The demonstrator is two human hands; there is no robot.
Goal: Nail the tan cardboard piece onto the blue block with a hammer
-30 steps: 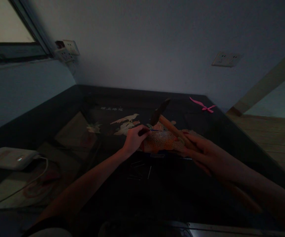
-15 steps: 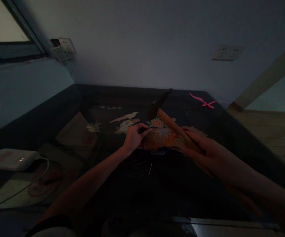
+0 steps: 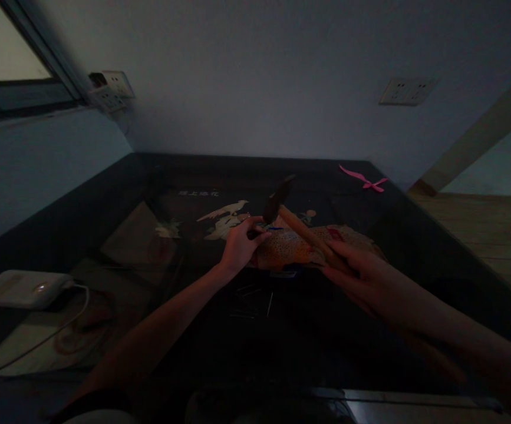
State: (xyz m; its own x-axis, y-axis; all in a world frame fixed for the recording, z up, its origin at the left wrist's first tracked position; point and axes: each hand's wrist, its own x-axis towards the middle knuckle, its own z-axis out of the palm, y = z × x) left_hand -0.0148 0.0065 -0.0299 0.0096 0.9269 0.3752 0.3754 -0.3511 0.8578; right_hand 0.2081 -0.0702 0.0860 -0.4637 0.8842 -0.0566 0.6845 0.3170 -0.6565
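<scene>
My right hand (image 3: pixel 363 268) is closed round the wooden handle of a hammer (image 3: pixel 303 228). The dark hammer head hangs just right of my left fingertips, near a thin blue item (image 3: pixel 274 228). My left hand (image 3: pixel 243 244) is pinched at the left end of an orange, dark-speckled object (image 3: pixel 286 247); what the fingers hold is too small to name. Speckled material continues to the right beneath my right hand. Several thin nail-like pieces (image 3: pixel 270 304) lie on the dark table (image 3: pixel 308 347) nearer to me.
A pink ribbon-like item (image 3: pixel 372 185) lies at the table's back right. At the left a white device (image 3: pixel 23 288) with a cable rests near the edge. Wall sockets (image 3: pixel 408 92) are above the table, and a bird-and-flower picture (image 3: pixel 226 211) decorates its top.
The hammer head has come down and slightly left, closer to my left fingertips. My right hand has shifted a little with it, showing more of the speckled material. My left hand is almost unmoved.
</scene>
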